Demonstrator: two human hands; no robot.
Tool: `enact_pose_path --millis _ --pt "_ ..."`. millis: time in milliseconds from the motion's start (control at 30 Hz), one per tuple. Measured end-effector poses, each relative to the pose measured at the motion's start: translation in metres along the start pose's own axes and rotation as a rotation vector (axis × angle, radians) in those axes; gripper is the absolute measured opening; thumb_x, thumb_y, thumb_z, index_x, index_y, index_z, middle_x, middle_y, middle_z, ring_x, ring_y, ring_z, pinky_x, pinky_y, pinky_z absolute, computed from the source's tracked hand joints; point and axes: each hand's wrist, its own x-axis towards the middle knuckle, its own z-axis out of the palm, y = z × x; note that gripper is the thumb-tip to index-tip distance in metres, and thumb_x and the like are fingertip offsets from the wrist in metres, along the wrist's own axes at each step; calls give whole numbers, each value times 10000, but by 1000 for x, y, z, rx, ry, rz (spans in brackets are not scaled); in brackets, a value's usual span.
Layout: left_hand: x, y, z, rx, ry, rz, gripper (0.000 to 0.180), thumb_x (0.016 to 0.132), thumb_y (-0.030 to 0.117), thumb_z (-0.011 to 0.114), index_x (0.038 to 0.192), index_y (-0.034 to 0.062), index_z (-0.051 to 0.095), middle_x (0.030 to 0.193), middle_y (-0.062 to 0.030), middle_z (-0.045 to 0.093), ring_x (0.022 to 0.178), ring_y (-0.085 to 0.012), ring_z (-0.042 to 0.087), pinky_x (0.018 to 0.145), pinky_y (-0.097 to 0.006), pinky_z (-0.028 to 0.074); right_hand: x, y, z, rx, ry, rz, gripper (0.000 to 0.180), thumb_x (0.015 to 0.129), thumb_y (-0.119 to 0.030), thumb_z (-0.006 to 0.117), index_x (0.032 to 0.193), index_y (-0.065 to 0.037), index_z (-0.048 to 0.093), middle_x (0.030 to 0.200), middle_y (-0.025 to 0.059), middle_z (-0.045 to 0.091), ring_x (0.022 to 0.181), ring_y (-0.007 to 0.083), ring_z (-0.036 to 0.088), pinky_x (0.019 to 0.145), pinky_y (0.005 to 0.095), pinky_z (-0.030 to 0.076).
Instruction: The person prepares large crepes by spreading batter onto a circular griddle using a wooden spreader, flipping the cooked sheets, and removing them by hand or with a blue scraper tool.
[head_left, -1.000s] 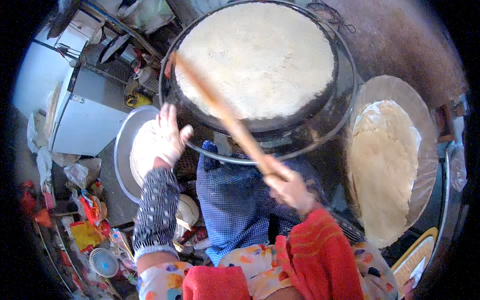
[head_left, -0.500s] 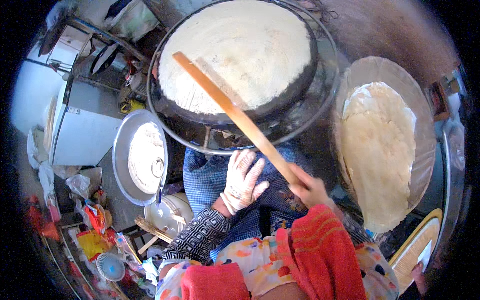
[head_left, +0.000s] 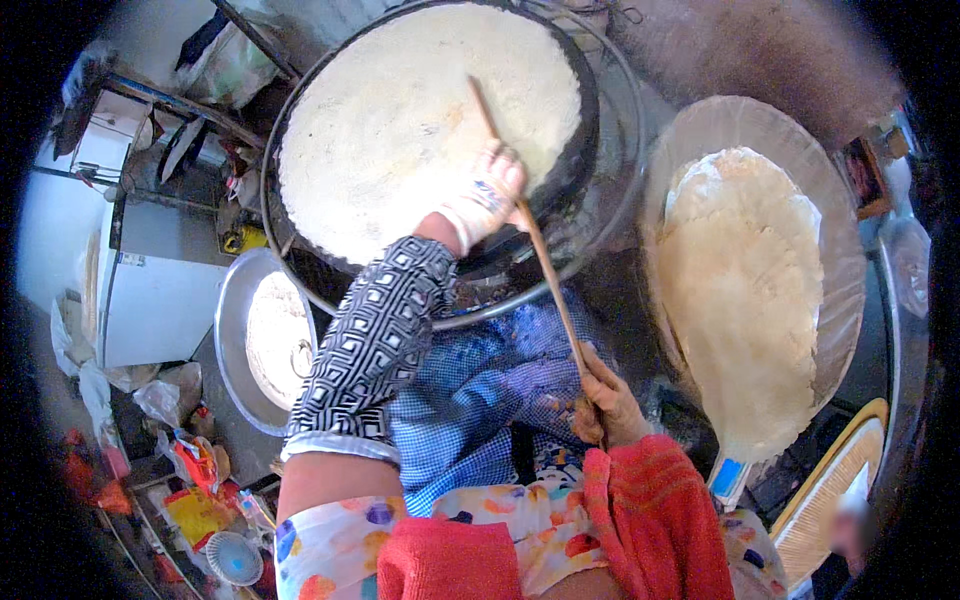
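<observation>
A long wooden scraper [head_left: 553, 275] stands edge-on, its far end over a wide, thin sheet of pale batter [head_left: 400, 120]. That sheet covers nearly all of the round black griddle [head_left: 590, 130]. My left hand [head_left: 487, 203], in a whitish glove smeared with batter, is closed around the scraper's blade above the griddle's near edge. Nearer to me, my right hand [head_left: 612, 400] is bare and wraps the scraper's near end. Beneath the scraper lies a blue checked apron [head_left: 460, 390] over my lap.
A metal basin [head_left: 232, 340] with pale batter stands left of the griddle. On the right, thin flatbreads [head_left: 750, 280] lie stacked on a plastic-covered round tray [head_left: 845, 300] and droop over its near edge. A metal ring [head_left: 640, 130] surrounds the griddle. A small fan [head_left: 234, 558] sits lower left.
My left hand has moved forward from my lap and taken hold of the scraper's blade. The scraper has turned edge-on and swung right; my right hand has come slightly nearer.
</observation>
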Motion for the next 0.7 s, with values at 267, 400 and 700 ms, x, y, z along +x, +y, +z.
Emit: enact_pose_path --millis 267,400,700 --pt "-129 -67 -13 48 47 -337 740 625 350 761 1219 -5 498 1293 -209 498 1280 -412 397 1099 -466 336 62 -5 45 -165 -290 136 617 953 -223 570 1501 -182 291 555 6 450 398 101 419 362 258 334" --pt "-204 -91 -26 79 20 -477 671 639 230 765 1206 -10 498 1278 -205 506 1265 -411 413 1083 -467 346 87 0 88 -447 -349 121 580 948 -230 572 1482 -186 347 582 -20 479 421 69 445 369 232 355" --pt "-211 -23 -73 -111 93 -399 1161 603 736 649 1393 -55 335 1398 -307 371 1341 -474 311 1130 -518 240 55 49 23 -875 -170 -338 620 902 -126 631 1469 -171 385 940 55 632 734 108 568 655 268 457"
